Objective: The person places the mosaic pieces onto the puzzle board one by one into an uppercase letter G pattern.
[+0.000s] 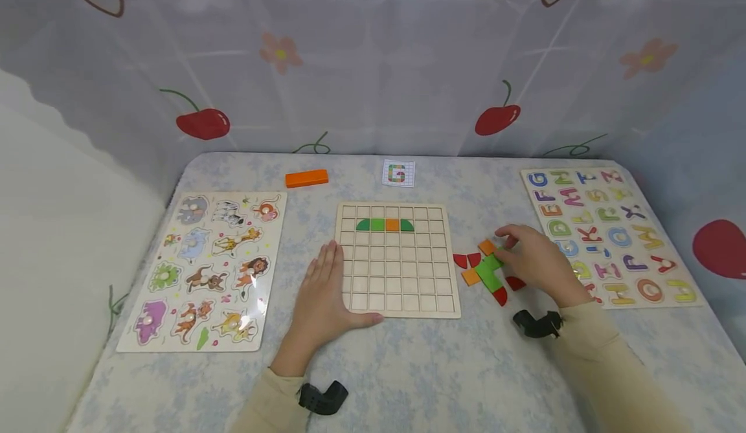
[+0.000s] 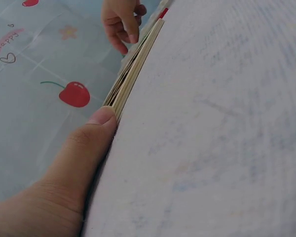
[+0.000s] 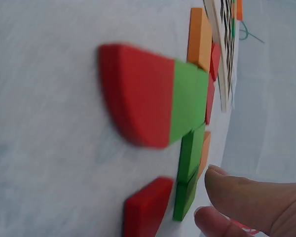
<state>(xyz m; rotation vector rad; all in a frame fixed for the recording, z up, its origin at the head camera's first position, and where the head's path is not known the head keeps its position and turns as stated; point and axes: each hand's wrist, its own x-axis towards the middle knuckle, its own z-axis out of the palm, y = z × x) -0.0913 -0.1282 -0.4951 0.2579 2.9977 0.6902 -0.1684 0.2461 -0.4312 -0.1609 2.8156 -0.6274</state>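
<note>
You have three puzzle boards: one grid board [image 1: 398,261] just beside your left fingers, one animal board [image 1: 204,268] and one letter board [image 1: 609,232]. Four pieces [image 1: 385,224] sit in the grid. Roughly eight loose pieces [image 1: 486,271] lie at your right fingertips. One orange block [image 1: 306,178] and one card [image 1: 399,173] lie beyond.

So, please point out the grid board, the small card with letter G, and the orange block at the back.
grid board [image 1: 396,277], head view, on empty cells.
card [image 1: 399,173], head view, on its middle.
orange block [image 1: 306,178], head view, on its top face.
</note>
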